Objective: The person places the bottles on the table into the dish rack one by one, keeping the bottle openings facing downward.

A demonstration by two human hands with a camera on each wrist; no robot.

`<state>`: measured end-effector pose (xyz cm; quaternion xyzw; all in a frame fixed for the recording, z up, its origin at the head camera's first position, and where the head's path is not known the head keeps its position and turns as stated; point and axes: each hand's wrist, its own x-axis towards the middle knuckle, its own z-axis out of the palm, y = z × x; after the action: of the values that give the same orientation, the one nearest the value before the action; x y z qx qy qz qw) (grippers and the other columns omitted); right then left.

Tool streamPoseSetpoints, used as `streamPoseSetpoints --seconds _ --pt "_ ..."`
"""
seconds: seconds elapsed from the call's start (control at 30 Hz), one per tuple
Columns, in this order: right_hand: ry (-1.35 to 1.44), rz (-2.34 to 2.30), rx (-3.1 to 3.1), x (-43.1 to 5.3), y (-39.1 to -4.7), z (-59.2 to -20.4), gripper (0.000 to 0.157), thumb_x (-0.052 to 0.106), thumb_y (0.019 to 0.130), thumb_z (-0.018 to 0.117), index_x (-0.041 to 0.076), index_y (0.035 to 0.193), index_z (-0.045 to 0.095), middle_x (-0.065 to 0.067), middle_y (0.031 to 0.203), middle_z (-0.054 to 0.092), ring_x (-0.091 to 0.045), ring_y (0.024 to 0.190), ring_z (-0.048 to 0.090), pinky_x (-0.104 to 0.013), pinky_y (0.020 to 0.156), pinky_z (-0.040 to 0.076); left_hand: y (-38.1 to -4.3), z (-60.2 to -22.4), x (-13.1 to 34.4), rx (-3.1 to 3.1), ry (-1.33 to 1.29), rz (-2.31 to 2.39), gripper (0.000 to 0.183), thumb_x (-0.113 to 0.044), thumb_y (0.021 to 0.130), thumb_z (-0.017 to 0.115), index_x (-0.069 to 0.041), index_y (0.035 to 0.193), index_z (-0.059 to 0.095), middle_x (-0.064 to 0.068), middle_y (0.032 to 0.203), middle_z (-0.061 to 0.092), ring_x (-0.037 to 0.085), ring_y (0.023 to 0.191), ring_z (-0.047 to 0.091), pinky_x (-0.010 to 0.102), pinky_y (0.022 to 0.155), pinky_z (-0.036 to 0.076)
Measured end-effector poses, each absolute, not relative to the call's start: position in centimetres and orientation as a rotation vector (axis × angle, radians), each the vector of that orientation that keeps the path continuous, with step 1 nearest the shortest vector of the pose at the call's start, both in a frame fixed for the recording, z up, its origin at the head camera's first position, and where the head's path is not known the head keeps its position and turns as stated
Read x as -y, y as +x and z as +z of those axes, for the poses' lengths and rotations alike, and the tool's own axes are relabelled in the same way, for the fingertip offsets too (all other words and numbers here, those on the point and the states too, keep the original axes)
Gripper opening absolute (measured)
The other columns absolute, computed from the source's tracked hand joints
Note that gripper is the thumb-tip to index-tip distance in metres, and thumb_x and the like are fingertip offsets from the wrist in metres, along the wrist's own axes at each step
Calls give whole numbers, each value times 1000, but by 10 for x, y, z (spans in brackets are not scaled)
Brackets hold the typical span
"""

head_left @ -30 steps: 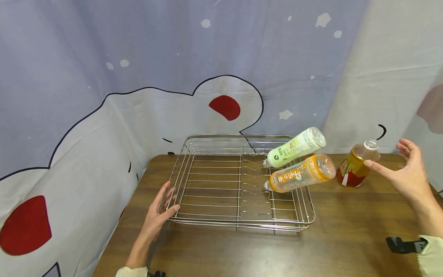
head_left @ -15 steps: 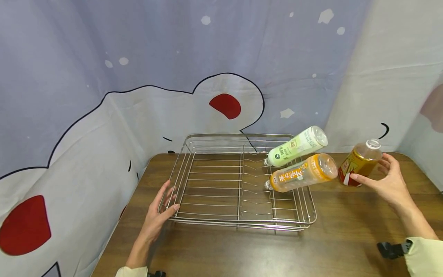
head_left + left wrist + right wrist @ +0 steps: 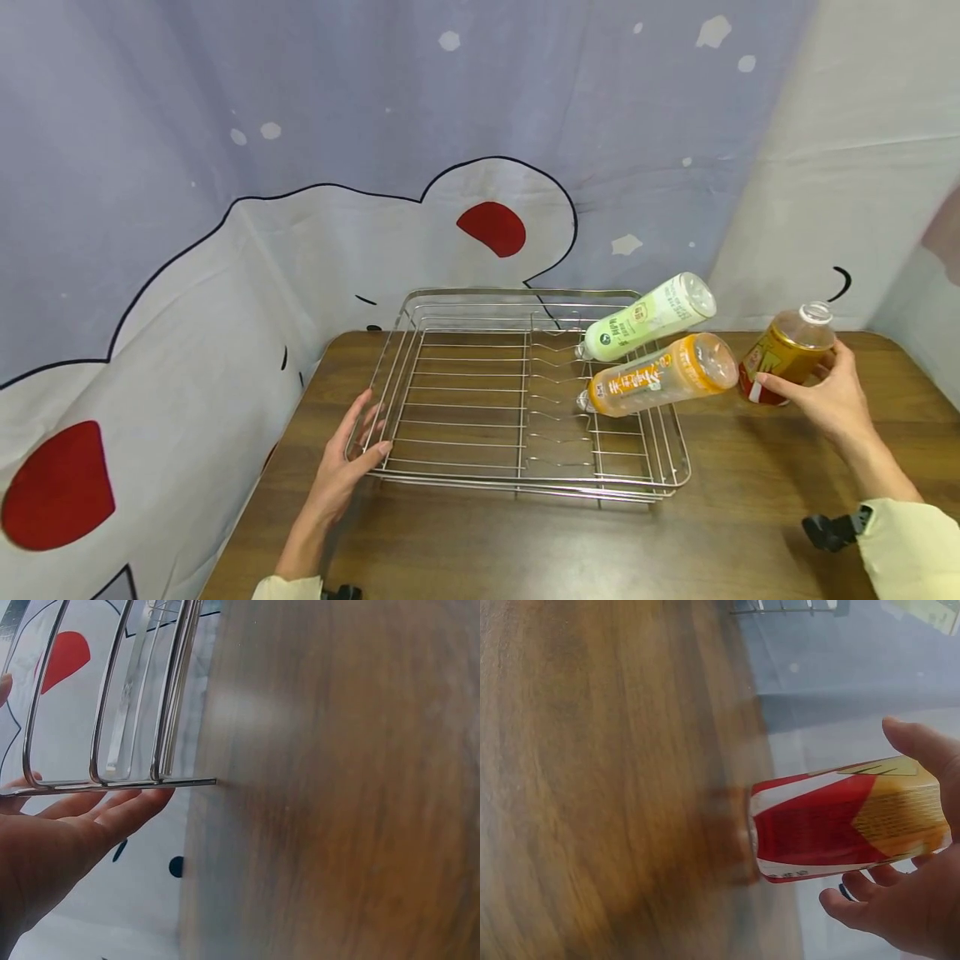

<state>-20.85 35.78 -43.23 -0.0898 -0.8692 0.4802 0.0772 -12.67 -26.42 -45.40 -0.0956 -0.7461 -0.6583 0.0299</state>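
Note:
In the head view a wire dish rack (image 3: 523,417) stands on the wooden table. My left hand (image 3: 333,475) holds its left end, thumb over the rim and fingers under the wires on the outer side. At the right, my right hand (image 3: 832,404) grips an uncapped clear bottle (image 3: 783,358) with a red and gold label. The bottle stands upright on the table, thumb across its front and fingers behind. Two bottles lean neck-down in the rack's right part: a green-labelled bottle (image 3: 648,319) at the back and an orange-labelled bottle (image 3: 660,377) in front of it.
Behind the wooden table (image 3: 480,550) hangs a printed curtain (image 3: 337,108), which also covers the left and right sides. The orange-labelled bottle's base sticks out past the rack's right rim, close to the standing bottle.
My right hand has moved in leftward to the red and gold bottle, and its thumb and fingers have come around it. My left hand has stayed on the rack.

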Motion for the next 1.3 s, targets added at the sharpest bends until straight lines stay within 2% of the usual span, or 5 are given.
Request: streamPoseSetpoints --seconds 0.37,0.83,1.07,1.2,1.3 --pt "-376 1370 2613 -357 -222 -443 100 36 89 71 -8 151 6 -40 148 22 -58 132 25 -68 108 21 -127 -453 263 2296 -317 -2027 81 2 93 59 -14 159 15 24 159 20 48 140 24 64 112 16" --pt "-455 1385 2538 -352 -232 -457 95 29 85 76 -8 149 17 -35 147 30 -52 131 31 -60 111 23 -129 -453 263 2291 -320 -2036 82 1 94 60 -15 160 15 23 159 21 48 141 23 57 114 19" --pt "-455 1345 2563 -354 -232 -464 93 31 85 76 -8 148 20 -36 145 32 -54 130 32 -62 110 24 -128 -452 262 2290 -322 -2025 80 1 94 60 -15 159 17 25 157 24 49 139 25 37 112 33" --pt "-451 1354 2553 -353 -233 -466 90 29 85 77 -7 148 23 -35 144 35 -52 127 35 -61 109 26 -126 -453 262 2288 -317 -2011 79 3 94 60 -13 159 18 28 156 24 50 138 27 24 107 36" --pt "-451 1362 2554 -352 -234 -466 89 29 84 78 -7 146 26 -34 143 37 -49 125 37 -58 109 29 -125 -453 263 2284 -304 -2010 79 4 94 60 -12 159 18 30 155 24 50 137 26 20 105 36"
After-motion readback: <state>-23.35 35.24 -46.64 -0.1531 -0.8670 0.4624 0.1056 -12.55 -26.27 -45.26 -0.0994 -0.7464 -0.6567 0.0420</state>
